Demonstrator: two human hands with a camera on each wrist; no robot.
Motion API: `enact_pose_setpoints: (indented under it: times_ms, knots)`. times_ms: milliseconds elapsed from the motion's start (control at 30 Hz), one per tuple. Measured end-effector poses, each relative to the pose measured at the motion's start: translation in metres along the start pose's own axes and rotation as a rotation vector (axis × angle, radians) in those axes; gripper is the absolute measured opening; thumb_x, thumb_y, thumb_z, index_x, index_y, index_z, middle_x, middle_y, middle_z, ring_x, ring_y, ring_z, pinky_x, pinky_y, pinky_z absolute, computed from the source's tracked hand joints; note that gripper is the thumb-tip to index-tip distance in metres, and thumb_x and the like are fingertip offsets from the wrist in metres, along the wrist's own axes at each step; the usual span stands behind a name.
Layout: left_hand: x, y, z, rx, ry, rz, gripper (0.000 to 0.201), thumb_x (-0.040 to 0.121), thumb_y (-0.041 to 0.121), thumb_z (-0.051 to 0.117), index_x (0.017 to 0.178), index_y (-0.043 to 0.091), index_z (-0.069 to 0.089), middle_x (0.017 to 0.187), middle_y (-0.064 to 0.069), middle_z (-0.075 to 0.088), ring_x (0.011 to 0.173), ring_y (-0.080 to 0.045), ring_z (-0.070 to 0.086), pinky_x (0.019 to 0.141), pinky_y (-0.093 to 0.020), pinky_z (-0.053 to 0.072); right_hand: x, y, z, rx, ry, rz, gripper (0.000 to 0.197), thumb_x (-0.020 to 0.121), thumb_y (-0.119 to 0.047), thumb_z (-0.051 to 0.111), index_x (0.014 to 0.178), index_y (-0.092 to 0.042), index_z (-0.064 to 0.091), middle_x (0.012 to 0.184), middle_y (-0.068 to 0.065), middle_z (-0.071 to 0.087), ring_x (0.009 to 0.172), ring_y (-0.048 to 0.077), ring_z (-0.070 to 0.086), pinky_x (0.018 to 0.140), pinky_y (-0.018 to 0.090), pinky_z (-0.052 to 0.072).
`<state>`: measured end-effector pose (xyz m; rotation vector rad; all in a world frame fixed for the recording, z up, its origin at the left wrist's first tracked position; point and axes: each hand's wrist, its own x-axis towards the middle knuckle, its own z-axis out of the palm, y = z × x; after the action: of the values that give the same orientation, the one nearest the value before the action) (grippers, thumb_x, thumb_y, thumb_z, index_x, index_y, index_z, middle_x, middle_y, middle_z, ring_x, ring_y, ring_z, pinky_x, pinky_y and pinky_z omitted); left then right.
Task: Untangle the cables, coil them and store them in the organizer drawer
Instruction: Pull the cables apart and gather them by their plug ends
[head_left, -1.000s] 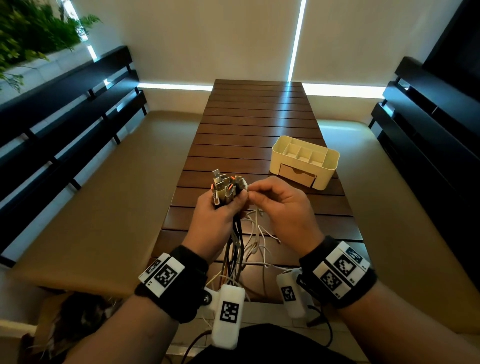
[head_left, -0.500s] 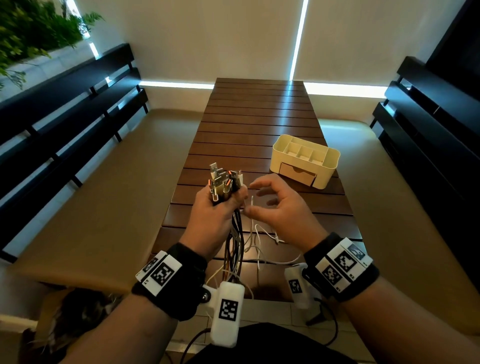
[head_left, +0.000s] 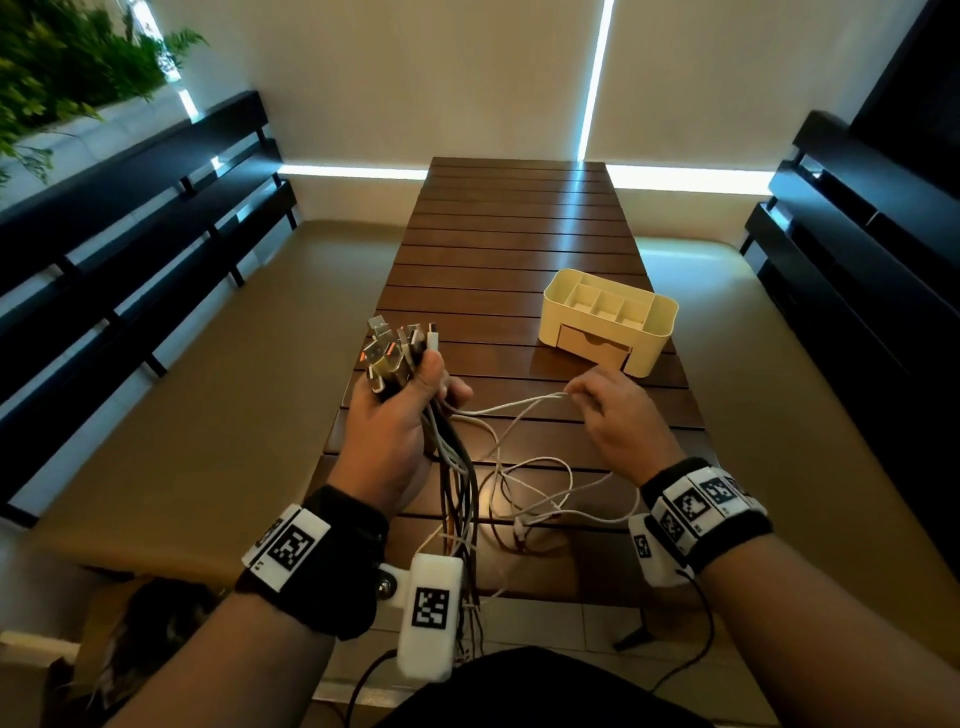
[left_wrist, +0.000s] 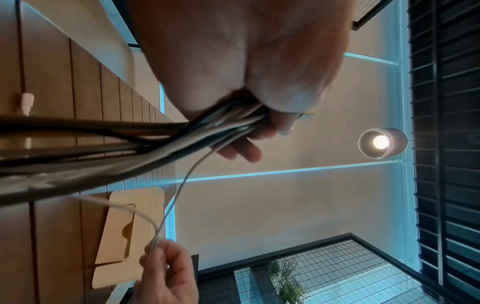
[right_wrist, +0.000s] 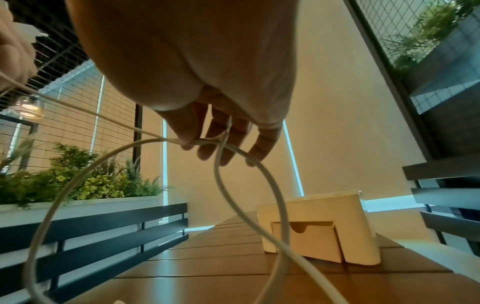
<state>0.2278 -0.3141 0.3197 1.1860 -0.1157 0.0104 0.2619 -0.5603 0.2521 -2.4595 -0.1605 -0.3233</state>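
Note:
My left hand (head_left: 400, 415) grips a bundle of cables (head_left: 457, 483) just below their upturned plugs (head_left: 397, 351), above the table's near left part. The black and grey cords hang down from the fist (left_wrist: 259, 98) toward the table edge. A thin white cable (head_left: 511, 408) runs from that fist to my right hand (head_left: 608, 410), which pinches it between thumb and fingertips (right_wrist: 197, 142); slack loops of the white cable (right_wrist: 259, 174) droop onto the table. The cream organizer (head_left: 610, 319) stands beyond my right hand, its drawer (right_wrist: 303, 238) closed.
The slatted wooden table (head_left: 519, 234) stretches away from me. Tan cushioned benches (head_left: 218, 389) with black slatted backs run along both sides. A planter with greenery (head_left: 57, 67) sits at the upper left. A lamp (left_wrist: 380, 142) hangs overhead.
My right hand left the plugs, took hold of the thin white cable and drew it out to the right. The left hand kept its grip on the bundle.

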Motion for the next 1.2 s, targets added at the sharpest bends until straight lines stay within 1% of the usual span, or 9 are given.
enact_pose_setpoints:
  times_ms: [133, 267, 500, 600, 667, 867, 967, 1067, 1200]
  knots:
    - [0.001, 0.006, -0.002, -0.049, -0.023, 0.023, 0.024, 0.102, 0.017, 0.05, 0.079, 0.012, 0.053, 0.069, 0.001, 0.047, 0.066, -0.015, 0.054, 0.079, -0.038, 0.055, 0.005, 0.015, -0.004, -0.058, 0.064, 0.191, 0.014, 0.102, -0.019, 0.048, 0.099, -0.024, 0.061, 0.102, -0.005, 0.057, 0.096, 0.016, 0.055, 0.084, 0.035, 0.048]
    - [0.003, 0.003, 0.003, 0.004, -0.014, 0.011, 0.018, 0.099, 0.018, 0.052, 0.082, 0.012, 0.054, 0.068, 0.002, 0.052, 0.069, -0.015, 0.057, 0.082, -0.04, 0.053, 0.007, 0.01, -0.004, -0.102, 0.052, 0.292, 0.011, 0.099, -0.019, 0.051, 0.095, -0.026, 0.058, 0.105, -0.005, 0.052, 0.1, 0.019, 0.056, 0.085, 0.035, 0.049]
    - [0.003, -0.005, 0.013, 0.016, -0.017, 0.012, 0.018, 0.092, 0.025, 0.057, 0.085, 0.01, 0.063, 0.073, -0.003, 0.063, 0.079, -0.022, 0.066, 0.08, -0.036, 0.055, -0.016, -0.087, -0.015, 0.347, -0.162, -0.152, 0.032, 0.093, -0.013, 0.061, 0.117, -0.034, 0.053, 0.115, -0.014, 0.057, 0.107, -0.002, 0.055, 0.088, 0.018, 0.05]
    - [0.002, -0.004, 0.017, -0.043, -0.025, -0.014, 0.02, 0.095, 0.029, 0.055, 0.087, 0.011, 0.062, 0.074, -0.006, 0.061, 0.073, -0.024, 0.063, 0.082, -0.049, 0.057, -0.018, -0.103, -0.007, 0.464, -0.355, -0.113, 0.025, 0.098, -0.023, 0.058, 0.115, -0.039, 0.05, 0.105, -0.017, 0.062, 0.098, -0.011, 0.059, 0.078, 0.011, 0.05]
    - [0.002, 0.0, 0.016, -0.071, -0.006, -0.02, 0.021, 0.096, 0.03, 0.053, 0.082, 0.017, 0.06, 0.068, -0.002, 0.055, 0.064, -0.019, 0.059, 0.073, -0.044, 0.057, -0.018, -0.098, -0.002, 0.395, -0.461, -0.09, 0.017, 0.101, -0.029, 0.053, 0.112, -0.041, 0.049, 0.101, -0.015, 0.063, 0.093, -0.009, 0.06, 0.076, 0.015, 0.051]
    - [0.005, 0.007, 0.003, -0.107, -0.042, 0.006, 0.024, 0.101, 0.031, 0.051, 0.083, 0.015, 0.051, 0.066, 0.001, 0.046, 0.058, -0.014, 0.05, 0.063, -0.033, 0.049, -0.02, -0.082, 0.016, 0.282, -0.533, -0.151, 0.035, 0.101, -0.037, 0.05, 0.136, -0.04, 0.046, 0.126, -0.016, 0.042, 0.118, 0.0, 0.044, 0.1, 0.023, 0.043]
    - [0.004, 0.008, 0.002, -0.122, -0.089, 0.007, 0.024, 0.099, 0.031, 0.053, 0.083, 0.013, 0.049, 0.064, 0.0, 0.043, 0.054, -0.013, 0.047, 0.057, -0.029, 0.045, -0.015, -0.084, 0.018, 0.291, -0.582, -0.172, 0.02, 0.101, -0.035, 0.051, 0.119, -0.042, 0.055, 0.126, -0.016, 0.043, 0.119, 0.002, 0.045, 0.1, 0.024, 0.043]
    - [0.005, 0.015, -0.003, -0.108, -0.083, 0.008, 0.021, 0.097, 0.031, 0.055, 0.083, 0.016, 0.049, 0.063, 0.003, 0.041, 0.052, -0.01, 0.041, 0.052, -0.024, 0.041, -0.014, -0.081, 0.017, 0.294, -0.574, -0.12, 0.01, 0.101, -0.035, 0.052, 0.094, -0.039, 0.058, 0.101, -0.009, 0.064, 0.095, 0.007, 0.06, 0.085, 0.03, 0.052]
    - [0.013, 0.032, -0.021, -0.089, -0.019, 0.052, 0.019, 0.091, 0.029, 0.064, 0.08, 0.019, 0.052, 0.06, 0.004, 0.039, 0.049, -0.008, 0.038, 0.05, -0.023, 0.037, -0.013, -0.055, 0.016, 0.292, -0.431, 0.059, 0.014, 0.101, -0.035, 0.051, 0.093, -0.032, 0.062, 0.09, -0.005, 0.069, 0.086, 0.015, 0.065, 0.08, 0.036, 0.055]
